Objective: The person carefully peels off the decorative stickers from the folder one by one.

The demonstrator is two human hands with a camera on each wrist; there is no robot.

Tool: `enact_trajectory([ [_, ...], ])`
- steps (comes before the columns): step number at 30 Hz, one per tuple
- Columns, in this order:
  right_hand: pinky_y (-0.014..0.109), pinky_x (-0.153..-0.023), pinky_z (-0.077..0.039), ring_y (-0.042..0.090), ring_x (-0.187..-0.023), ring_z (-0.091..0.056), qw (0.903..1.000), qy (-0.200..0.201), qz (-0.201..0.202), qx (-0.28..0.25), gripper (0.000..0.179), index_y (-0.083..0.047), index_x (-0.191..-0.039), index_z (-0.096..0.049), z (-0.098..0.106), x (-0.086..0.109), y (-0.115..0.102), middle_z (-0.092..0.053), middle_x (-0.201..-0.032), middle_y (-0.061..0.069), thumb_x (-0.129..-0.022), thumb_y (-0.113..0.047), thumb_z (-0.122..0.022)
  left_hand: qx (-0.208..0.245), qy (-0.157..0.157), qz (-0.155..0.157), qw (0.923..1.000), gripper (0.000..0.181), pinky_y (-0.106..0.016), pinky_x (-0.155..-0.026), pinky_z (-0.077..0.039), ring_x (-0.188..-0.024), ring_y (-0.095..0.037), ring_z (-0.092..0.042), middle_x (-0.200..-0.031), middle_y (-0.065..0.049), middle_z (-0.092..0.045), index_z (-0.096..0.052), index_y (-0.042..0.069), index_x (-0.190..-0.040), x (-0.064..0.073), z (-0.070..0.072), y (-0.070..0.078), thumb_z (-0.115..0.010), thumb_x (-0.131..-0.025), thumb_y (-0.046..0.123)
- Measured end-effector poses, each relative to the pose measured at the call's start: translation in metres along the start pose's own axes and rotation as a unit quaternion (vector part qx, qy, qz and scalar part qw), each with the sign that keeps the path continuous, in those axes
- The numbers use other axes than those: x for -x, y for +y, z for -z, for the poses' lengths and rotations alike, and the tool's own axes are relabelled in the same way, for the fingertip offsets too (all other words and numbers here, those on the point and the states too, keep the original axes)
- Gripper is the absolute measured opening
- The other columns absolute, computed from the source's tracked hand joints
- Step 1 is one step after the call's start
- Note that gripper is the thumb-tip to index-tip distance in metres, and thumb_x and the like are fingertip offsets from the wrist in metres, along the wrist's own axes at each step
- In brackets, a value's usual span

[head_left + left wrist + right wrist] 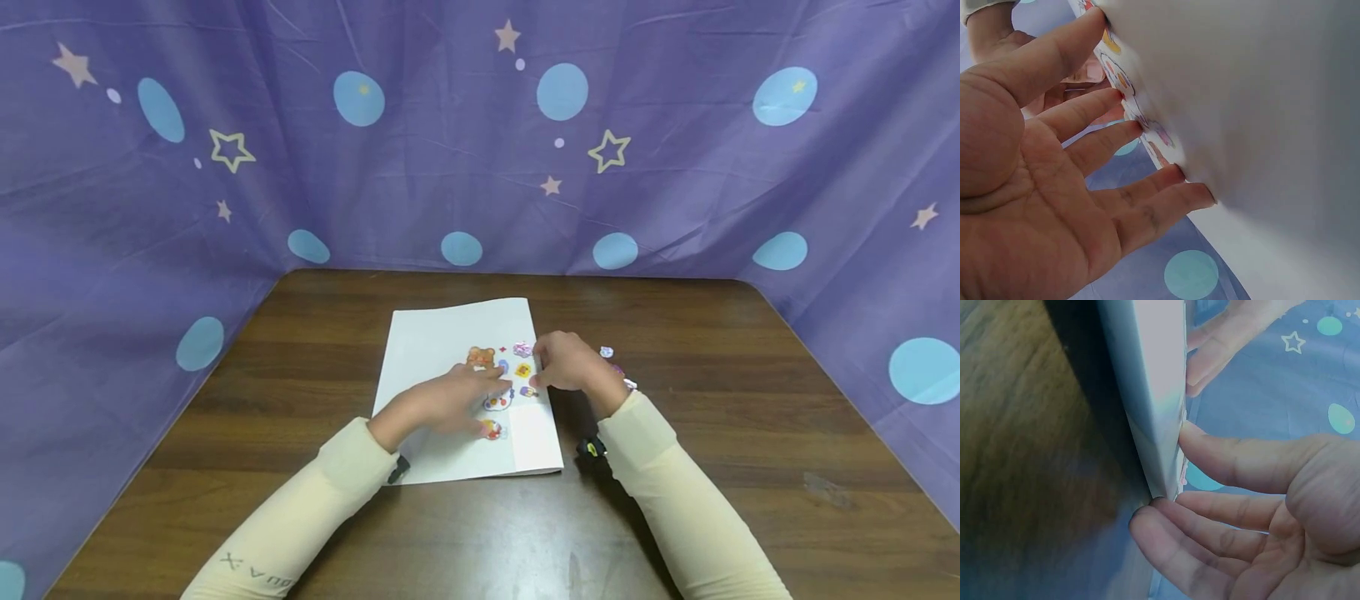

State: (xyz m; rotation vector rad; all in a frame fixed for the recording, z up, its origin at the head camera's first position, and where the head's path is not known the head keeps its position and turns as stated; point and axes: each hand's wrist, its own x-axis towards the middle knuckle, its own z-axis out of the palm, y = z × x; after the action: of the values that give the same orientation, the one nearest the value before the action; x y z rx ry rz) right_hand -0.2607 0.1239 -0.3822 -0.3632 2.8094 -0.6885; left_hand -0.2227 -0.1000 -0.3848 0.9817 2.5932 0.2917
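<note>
A folded white paper (442, 333) lies on the table with several stickers on its right half. Among them are a brown bear sticker (481, 357), a pinkish-purple sticker (522, 349) and a yellow sticker (523, 370). My left hand (457, 398) is spread over the stickers, fingers fairly straight, and its fingertips (1200, 195) press the paper's surface. At the right edge of the paper, my right hand (566, 362) holds it, thumb (1200, 440) on the top face and the other fingers curled at the edge near the tabletop.
Loose small stickers (607, 352) lie on the wooden table (712, 375) just past the right hand. A brighter white rectangle (536, 437) covers the paper's lower right corner. A purple curtain (465, 150) with stars and blue ovals hangs behind the table.
</note>
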Motion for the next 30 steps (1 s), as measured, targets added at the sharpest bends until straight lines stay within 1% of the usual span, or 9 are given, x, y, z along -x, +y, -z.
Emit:
enact_trajectory([
  [2,0.038,-0.08,-0.056,0.02,-0.087,-0.065,1.0,-0.003,0.008,0.004,0.053,0.003,-0.13,-0.065,0.0,0.0,0.0,-0.07,-0.097,0.008,-0.083,-0.014,-0.086,-0.001,0.0,0.0,1.0,0.071,-0.052,-0.125,-0.014,-0.153,-0.034,-0.023,-0.166,-0.009,-0.03,-0.046,0.015,-0.155,0.0,0.001,0.001,-0.078,-0.093,0.027],
  [4,0.038,-0.08,-0.056,0.02,-0.086,-0.064,0.9998,-0.007,0.015,0.009,0.054,0.003,-0.132,-0.064,0.0,0.0,0.0,-0.069,-0.096,0.008,-0.085,-0.014,-0.085,-0.002,0.0,0.001,1.0,0.071,-0.052,-0.125,-0.015,-0.153,-0.034,-0.024,-0.166,-0.009,-0.03,-0.046,0.015,-0.155,0.0,0.002,0.001,-0.078,-0.093,0.026],
  [10,0.032,-0.072,-0.052,0.019,-0.08,-0.059,0.999,-0.019,0.034,0.023,0.053,0.003,-0.134,-0.063,0.001,0.0,0.001,-0.065,-0.088,0.005,-0.087,-0.014,-0.083,0.0,0.0,0.004,1.0,0.069,-0.052,-0.125,-0.015,-0.153,-0.036,-0.024,-0.166,-0.01,-0.031,-0.047,0.015,-0.154,0.0,0.002,0.002,-0.077,-0.093,0.026],
  [14,0.034,-0.074,-0.053,0.019,-0.081,-0.06,0.9985,-0.022,0.039,0.031,0.054,0.002,-0.134,-0.063,0.002,0.001,0.001,-0.066,-0.091,0.007,-0.088,-0.016,-0.083,0.0,0.0,0.007,1.0,0.066,-0.053,-0.125,-0.015,-0.152,-0.039,-0.023,-0.165,-0.01,-0.032,-0.049,0.015,-0.153,0.002,0.005,0.004,-0.077,-0.094,0.025],
  [18,0.042,-0.089,-0.055,0.025,-0.099,-0.065,0.9983,-0.019,0.042,0.035,0.057,0.0,-0.136,-0.062,0.003,0.003,0.0,-0.07,-0.111,0.014,-0.087,-0.018,-0.084,0.0,0.004,0.003,1.0,0.064,-0.054,-0.124,-0.016,-0.151,-0.039,-0.027,-0.163,-0.011,-0.036,-0.051,0.014,-0.151,0.003,0.008,0.005,-0.077,-0.093,0.023],
  [22,0.047,-0.104,-0.049,0.03,-0.122,-0.06,0.998,-0.016,0.057,0.023,0.061,-0.001,-0.139,-0.061,0.003,0.005,-0.002,-0.065,-0.132,0.017,-0.085,-0.016,-0.085,0.011,0.013,-0.003,0.9999,0.062,-0.053,-0.124,-0.019,-0.15,-0.036,-0.032,-0.161,-0.013,-0.039,-0.053,0.012,-0.15,0.006,0.012,0.007,-0.076,-0.093,0.021],
  [26,0.047,-0.113,-0.041,0.031,-0.136,-0.051,0.9945,-0.035,0.098,0.012,0.065,-0.002,-0.143,-0.057,0.003,0.007,-0.003,-0.057,-0.146,0.015,-0.086,-0.016,-0.085,0.044,0.021,0.002,0.9988,0.061,-0.051,-0.123,-0.024,-0.148,-0.034,-0.035,-0.159,-0.015,-0.042,-0.055,0.011,-0.148,0.009,0.016,0.005,-0.077,-0.093,0.021],
  [29,0.049,-0.115,-0.039,0.033,-0.138,-0.048,0.9872,-0.055,0.148,0.026,0.068,-0.001,-0.146,-0.053,0.004,0.009,-0.004,-0.054,-0.149,0.016,-0.087,-0.016,-0.084,0.065,0.034,0.009,0.9973,0.06,-0.049,-0.119,-0.033,-0.144,-0.032,-0.042,-0.155,-0.013,-0.048,-0.055,0.009,-0.148,0.011,0.02,0.0,-0.077,-0.093,0.021],
  [30,0.048,-0.115,-0.039,0.033,-0.137,-0.049,0.9844,-0.061,0.163,0.03,0.07,0.0,-0.146,-0.052,0.004,0.01,-0.004,-0.053,-0.149,0.016,-0.086,-0.017,-0.084,0.069,0.04,0.011,0.9968,0.061,-0.048,-0.119,-0.034,-0.143,-0.032,-0.043,-0.154,-0.013,-0.049,-0.054,0.009,-0.148,0.012,0.021,-0.002,-0.077,-0.093,0.021],
])
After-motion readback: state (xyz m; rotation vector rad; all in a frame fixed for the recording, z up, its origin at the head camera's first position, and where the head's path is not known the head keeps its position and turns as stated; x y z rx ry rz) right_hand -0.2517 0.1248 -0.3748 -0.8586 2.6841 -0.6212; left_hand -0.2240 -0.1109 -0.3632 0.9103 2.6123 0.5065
